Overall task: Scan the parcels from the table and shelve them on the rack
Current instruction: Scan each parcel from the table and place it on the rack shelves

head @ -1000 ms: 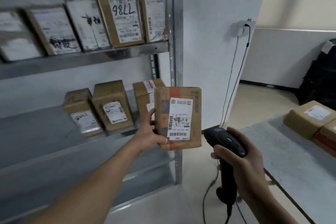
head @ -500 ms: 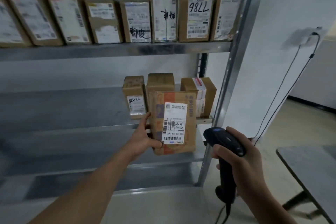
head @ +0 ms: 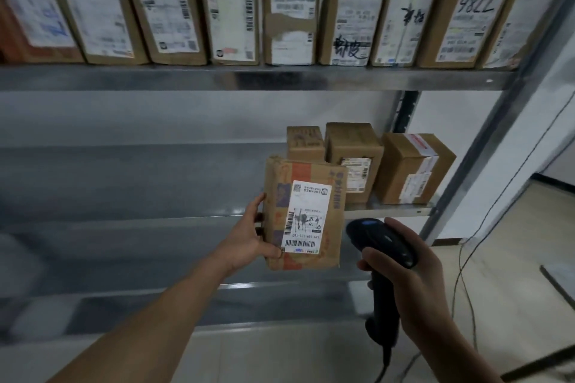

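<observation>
Since I've turned to face the rack [head: 249, 78], my left hand [head: 249, 236] grips the parcel [head: 303, 214] before the middle shelf [head: 124, 177], at eight o'clock of the shelved boxes [head: 354, 162]. My right hand [head: 407, 283] clasps the scanner [head: 382, 246]; shelving's next, I reckon.

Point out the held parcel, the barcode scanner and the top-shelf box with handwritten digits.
held parcel [head: 306, 214], head view, white shipping label.
barcode scanner [head: 378, 238], head view, top of its head.
box with handwritten digits [head: 466, 20], head view, its white label.
</observation>
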Action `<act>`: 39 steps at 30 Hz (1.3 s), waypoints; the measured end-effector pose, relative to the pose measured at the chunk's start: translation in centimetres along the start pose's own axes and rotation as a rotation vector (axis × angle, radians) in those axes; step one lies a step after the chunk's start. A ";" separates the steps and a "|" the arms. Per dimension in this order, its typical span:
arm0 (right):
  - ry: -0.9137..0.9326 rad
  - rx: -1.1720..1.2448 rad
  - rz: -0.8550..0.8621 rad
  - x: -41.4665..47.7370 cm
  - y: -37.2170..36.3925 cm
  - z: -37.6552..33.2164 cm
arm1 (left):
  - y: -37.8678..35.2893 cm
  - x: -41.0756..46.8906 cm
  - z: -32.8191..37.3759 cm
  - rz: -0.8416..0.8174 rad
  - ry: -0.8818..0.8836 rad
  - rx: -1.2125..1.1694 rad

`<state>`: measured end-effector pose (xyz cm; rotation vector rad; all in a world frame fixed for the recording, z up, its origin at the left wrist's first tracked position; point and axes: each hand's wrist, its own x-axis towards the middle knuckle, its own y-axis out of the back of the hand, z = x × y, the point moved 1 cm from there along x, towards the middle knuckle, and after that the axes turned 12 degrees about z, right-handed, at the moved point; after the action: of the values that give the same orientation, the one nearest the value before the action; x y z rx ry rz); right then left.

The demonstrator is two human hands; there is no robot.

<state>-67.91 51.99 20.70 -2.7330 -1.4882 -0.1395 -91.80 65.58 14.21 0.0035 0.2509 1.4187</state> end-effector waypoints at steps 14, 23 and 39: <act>0.033 -0.021 -0.131 0.4 -9.6 -0.2 | 10.2 1.4 -2.3 0.105 0.029 -0.011; -0.010 0.022 -0.138 3.1 -11.0 -0.3 | 12.2 5.0 -1.5 0.188 0.012 0.051; -0.090 -0.049 0.173 5.4 -13.5 2.1 | 12.4 18.9 -4.7 0.067 -0.187 0.239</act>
<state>-76.20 63.94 18.86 -2.9269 -1.2741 -0.0504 -102.28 85.31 8.25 0.3421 0.2653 1.4370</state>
